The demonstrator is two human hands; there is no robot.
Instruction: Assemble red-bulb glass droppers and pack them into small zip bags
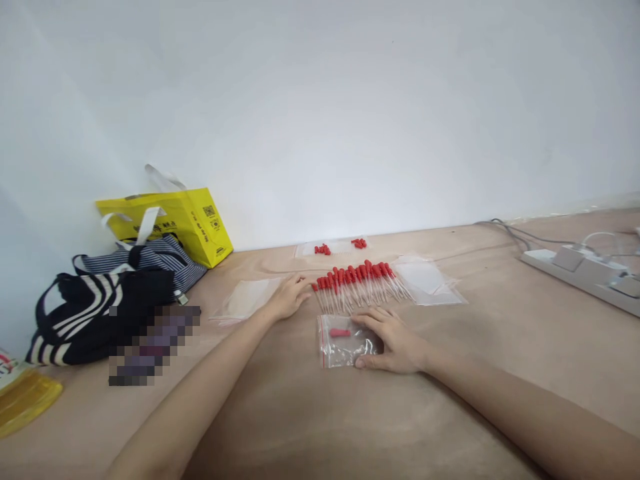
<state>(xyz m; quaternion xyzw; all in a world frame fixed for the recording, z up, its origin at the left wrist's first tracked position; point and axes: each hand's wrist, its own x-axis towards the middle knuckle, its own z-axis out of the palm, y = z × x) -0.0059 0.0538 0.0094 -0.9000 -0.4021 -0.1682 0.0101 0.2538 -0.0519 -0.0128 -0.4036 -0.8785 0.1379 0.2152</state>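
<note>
My left hand [293, 297] is at the left end of a row of droppers [345, 280] with red rubber bulbs and clear thin tubes. Its fingers are stretched out and apart, close to the leftmost bulb; contact cannot be made out. With fingers spread, my right hand [395, 340] rests over the right side of a clear zip bag [327, 357], thumb and index finger at its edge. Inside that bag lies one red rubber bulb [340, 332]. The droppers lie side by side, bulbs away from me.
Flat clear bags lie left [250, 298] and right [425, 280] of the row. Behind it are red bulbs [323, 249] on clear plastic. A yellow bag [200, 223], a black bag [110, 307] and a bottle [30, 397] stand left; a power strip [565, 270] lies right.
</note>
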